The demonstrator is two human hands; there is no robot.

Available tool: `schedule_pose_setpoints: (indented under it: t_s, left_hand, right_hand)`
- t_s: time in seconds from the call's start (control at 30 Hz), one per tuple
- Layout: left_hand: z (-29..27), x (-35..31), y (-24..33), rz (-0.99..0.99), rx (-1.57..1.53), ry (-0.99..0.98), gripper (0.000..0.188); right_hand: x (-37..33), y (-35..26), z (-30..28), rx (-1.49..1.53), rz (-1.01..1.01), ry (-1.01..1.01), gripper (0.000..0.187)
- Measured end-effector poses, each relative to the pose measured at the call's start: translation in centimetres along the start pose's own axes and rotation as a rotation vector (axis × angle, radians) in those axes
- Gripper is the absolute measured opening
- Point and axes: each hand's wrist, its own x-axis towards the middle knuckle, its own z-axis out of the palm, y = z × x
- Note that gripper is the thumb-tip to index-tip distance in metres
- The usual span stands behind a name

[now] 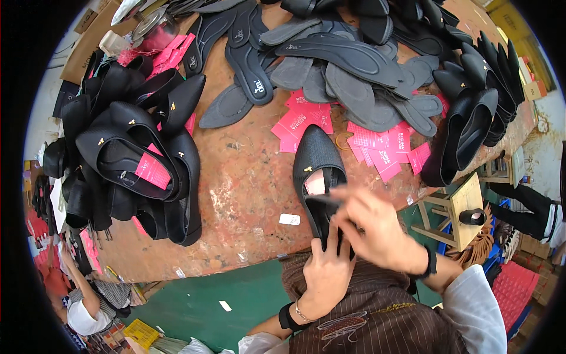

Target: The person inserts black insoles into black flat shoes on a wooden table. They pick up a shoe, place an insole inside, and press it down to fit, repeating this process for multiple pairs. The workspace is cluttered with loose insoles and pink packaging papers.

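Note:
A black pointed flat shoe point(316, 150) with a small gold ornament lies on the worn brown table, toe pointing away from me. Inside its opening a pale, pinkish patch shows. My left hand point(328, 272) is closed around the shoe's heel end, fingers pressed on it. Over the opening, my right hand point(377, 227) is pinched and slightly blurred by motion. A thin dark piece point(323, 200) juts from its fingertips; its kind cannot be made out. Beside the shoe lies a small white label point(289, 219).
Black shoes point(127, 147) are heaped at the left, one with a pink card point(153, 171). Black and grey insoles point(339, 59) pile up at the back, above scattered pink cards point(383, 147). More shoes point(471, 130) stand at the right. A wooden stool point(454, 215) is beyond the table edge; another person point(88, 307) is at lower left.

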Motion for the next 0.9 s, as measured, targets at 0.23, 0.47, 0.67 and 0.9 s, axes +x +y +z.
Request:
schedule_pose_setpoints:
  t_s: [0.23,0.47,0.67,0.9]
  left_hand:
    - [1.0,-1.5,-1.1,0.045,0.169,-0.108,0.031]
    - [0.1,0.0,-0.6,-0.006,0.145,-0.095,0.035]
    - [0.4,-0.1,-1.2,-0.001,0.132,-0.114,0.039]
    - [0.1,0.3,-1.0,0.014,0.106,-0.005,0.038]
  right_hand:
    - [-4.9,0.7,3.6,-0.163,-0.038,-0.133,0.056]
    - [3.1,3.5,5.8,-0.456,0.058,-0.308,0.059]
    - [0.6,2.9,6.4,-0.628,-0.101,0.054,0.035]
    - [4.8,2.8,4.9,-0.473,0.099,-0.268,0.046]
